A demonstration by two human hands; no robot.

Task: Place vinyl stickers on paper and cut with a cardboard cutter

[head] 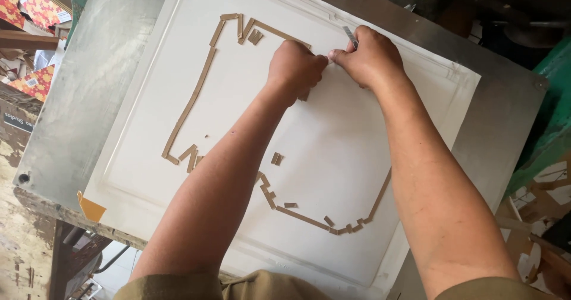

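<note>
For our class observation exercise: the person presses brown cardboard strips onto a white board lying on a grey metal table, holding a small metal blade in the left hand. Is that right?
One detail is wrong. The head view shows the small metal blade in the right hand, not the left hand. The rest stands: brown cardboard strips outline a shape on the white board, which lies on the grey metal table.

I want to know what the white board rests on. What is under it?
Under the white board lies a grey metal plate, its edges showing left and right. What supports the plate is mostly covered; the left hand and right hand rest on the board.
</note>
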